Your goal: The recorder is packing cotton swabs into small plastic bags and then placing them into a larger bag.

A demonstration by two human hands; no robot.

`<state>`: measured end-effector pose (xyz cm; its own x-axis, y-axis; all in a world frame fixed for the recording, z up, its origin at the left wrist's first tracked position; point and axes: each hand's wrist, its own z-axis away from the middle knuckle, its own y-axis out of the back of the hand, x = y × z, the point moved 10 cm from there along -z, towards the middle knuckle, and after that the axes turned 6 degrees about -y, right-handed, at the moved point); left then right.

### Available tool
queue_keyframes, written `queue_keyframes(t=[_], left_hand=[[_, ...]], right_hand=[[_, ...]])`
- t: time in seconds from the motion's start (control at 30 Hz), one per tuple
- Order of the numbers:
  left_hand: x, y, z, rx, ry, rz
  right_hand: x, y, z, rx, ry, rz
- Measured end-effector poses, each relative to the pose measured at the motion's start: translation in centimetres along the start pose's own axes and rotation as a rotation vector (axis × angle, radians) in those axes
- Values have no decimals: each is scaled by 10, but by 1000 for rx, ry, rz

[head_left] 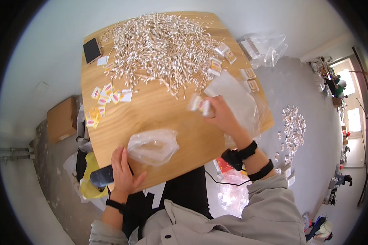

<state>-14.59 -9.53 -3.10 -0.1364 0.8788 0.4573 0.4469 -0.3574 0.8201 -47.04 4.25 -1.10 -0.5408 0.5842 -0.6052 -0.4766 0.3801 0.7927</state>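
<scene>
My right hand (221, 115) holds a small, blurred packet of cotton swabs (200, 105) above the wooden table (159, 114), beside a flat clear plastic bag (233, 98). My left hand (122, 171) rests flat on the table's near edge, fingers spread, touching a crumpled clear plastic bag (153, 146) and lying next to a dark phone (102, 175). A big heap of loose cotton swabs (163, 45) covers the far half of the table.
Small red-and-white paper labels (106, 98) lie at the table's left, a black phone (92, 50) at the far left corner. Filled swab packets (227, 53) sit at the right edge; more packets (293, 122) are scattered on the floor. A cardboard box (62, 119) stands left.
</scene>
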Motion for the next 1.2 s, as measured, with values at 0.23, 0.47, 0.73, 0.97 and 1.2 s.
queue_keyframes(t=[0.23, 0.47, 0.73, 0.97, 1.2], left_hand=[[3, 6, -2, 39, -4, -20], [2, 10, 2, 66, 9, -4], [1, 11, 2, 66, 39, 10], [1, 13, 1, 64, 27, 26], [1, 10, 0, 79, 41, 33]], right_hand=[[-50, -35, 51, 57, 395, 148], [-78, 18, 47, 217, 213, 430], [-101, -9, 63, 155, 723, 469], [-41, -9, 45, 160, 299, -5], [-74, -60, 41, 4, 417, 427]])
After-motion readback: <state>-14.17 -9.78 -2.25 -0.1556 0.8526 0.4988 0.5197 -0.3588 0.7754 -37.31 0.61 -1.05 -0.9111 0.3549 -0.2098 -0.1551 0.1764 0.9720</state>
